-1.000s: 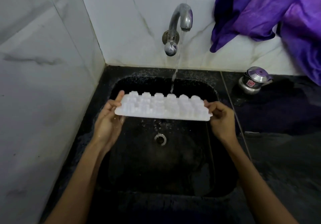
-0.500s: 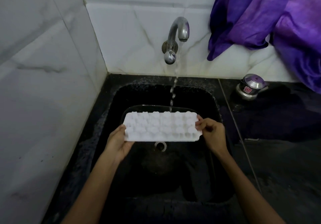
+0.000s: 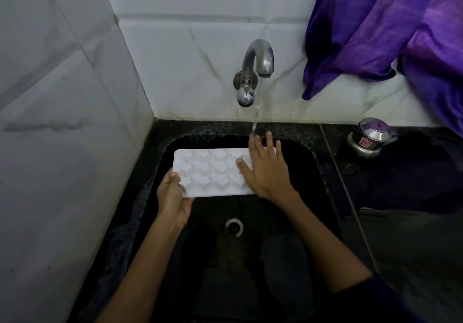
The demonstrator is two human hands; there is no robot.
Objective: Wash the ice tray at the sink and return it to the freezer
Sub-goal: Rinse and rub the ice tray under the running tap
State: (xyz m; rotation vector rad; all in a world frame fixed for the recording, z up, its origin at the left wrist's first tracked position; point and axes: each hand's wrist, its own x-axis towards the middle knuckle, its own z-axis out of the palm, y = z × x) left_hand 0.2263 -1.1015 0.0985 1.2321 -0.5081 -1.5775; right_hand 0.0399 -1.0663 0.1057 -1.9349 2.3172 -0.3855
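White plastic ice tray (image 3: pixel 210 171) with star-shaped cells held level over the black stone sink (image 3: pixel 160 132), cells facing up. Left hand (image 3: pixel 174 195) grips its near-left corner, thumb on top, fingers curled beneath. Right hand (image 3: pixel 266 170) lies flat on the tray's right end, fingers straight and spread, fingertips past the far edge. Water stream from the curved steel tap (image 3: pixel 258 59) lands at those fingertips. Purple cloth (image 3: pixel 375 22) hangs on the right; small steel lidded pot (image 3: pixel 370 137) on the counter.

Bare forearms; right arm (image 3: pixel 350 270) ends in what looks like a dark sleeve (image 3: pixel 370 300).
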